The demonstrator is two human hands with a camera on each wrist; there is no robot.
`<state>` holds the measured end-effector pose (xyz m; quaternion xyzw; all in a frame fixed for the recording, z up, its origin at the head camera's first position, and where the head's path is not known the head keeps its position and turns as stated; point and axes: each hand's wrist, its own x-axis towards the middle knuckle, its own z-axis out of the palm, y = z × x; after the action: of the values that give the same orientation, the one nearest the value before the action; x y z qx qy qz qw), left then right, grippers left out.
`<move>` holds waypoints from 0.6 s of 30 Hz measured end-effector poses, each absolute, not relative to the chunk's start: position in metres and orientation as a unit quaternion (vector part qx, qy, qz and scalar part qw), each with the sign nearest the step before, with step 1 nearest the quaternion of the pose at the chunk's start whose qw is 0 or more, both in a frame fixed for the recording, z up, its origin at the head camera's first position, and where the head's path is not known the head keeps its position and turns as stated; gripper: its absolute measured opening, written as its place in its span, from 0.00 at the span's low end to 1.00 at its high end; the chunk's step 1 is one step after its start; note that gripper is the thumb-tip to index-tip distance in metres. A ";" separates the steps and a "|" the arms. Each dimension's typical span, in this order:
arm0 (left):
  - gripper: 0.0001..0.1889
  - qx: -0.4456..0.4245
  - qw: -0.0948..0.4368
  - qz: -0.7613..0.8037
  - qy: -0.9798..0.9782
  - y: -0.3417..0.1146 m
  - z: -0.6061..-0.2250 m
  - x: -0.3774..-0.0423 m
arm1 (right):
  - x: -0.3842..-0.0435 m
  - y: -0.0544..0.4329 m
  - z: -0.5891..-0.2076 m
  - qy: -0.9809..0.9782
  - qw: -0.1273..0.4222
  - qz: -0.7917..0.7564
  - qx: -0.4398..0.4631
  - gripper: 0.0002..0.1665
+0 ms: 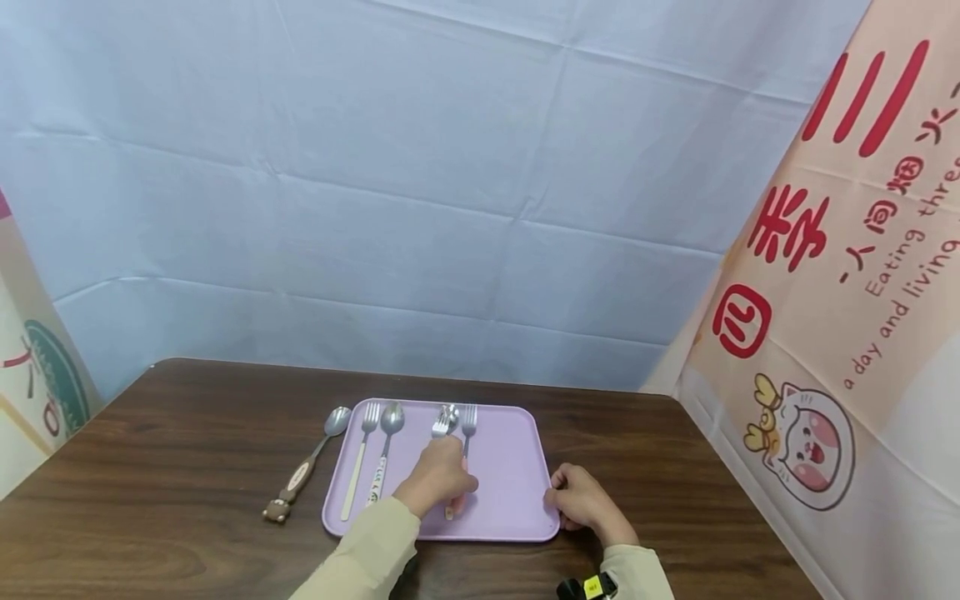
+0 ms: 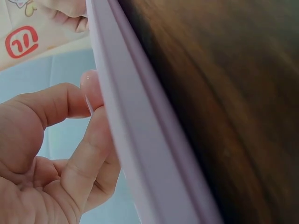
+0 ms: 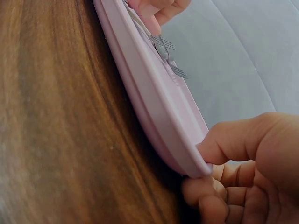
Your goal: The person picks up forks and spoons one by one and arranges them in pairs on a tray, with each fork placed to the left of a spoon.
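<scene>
A lilac tray (image 1: 510, 483) lies on the table. Over its middle, my left hand (image 1: 441, 473) pinches a fork (image 1: 441, 427) between thumb and finger; the hand covers most of its handle. In the left wrist view only a thin edge shows between the fingertips (image 2: 92, 88). A spoon bowl (image 1: 452, 413) and another fork (image 1: 469, 421) lie just beyond that hand. At the near right corner my right hand (image 1: 585, 500) grips the tray rim, thumb on top and fingers below in the right wrist view. On the tray's left lie a cream-handled fork (image 1: 356, 475) and a spoon (image 1: 392, 419) with a patterned handle.
A spoon with a brown bear handle (image 1: 298, 473) lies on the dark wooden table (image 1: 187, 467), left of the tray. A pale blue cloth (image 1: 375, 208) hangs behind the table, and a printed cloth (image 1: 840, 333) hangs along the right side.
</scene>
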<state>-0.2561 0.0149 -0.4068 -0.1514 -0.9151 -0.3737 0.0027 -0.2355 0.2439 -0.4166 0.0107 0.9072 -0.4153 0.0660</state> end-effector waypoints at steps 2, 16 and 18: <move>0.11 -0.151 0.002 -0.374 -0.915 0.017 -0.407 -0.256 | -0.235 0.244 -0.417 0.908 0.066 -0.414 0.011 0.06; 0.11 -0.146 -0.010 -0.367 -0.919 0.032 -0.403 -0.253 | -0.235 0.243 -0.415 0.906 0.068 -0.418 0.006 0.06; 0.11 -0.145 -0.016 -0.367 -0.919 0.034 -0.403 -0.253 | -0.235 0.243 -0.415 0.906 0.068 -0.418 0.007 0.06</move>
<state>-0.2525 0.0338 -0.4035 -0.1452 -0.9185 -0.3673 -0.0163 -0.2346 0.2430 -0.4148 0.0070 0.9057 -0.4184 0.0683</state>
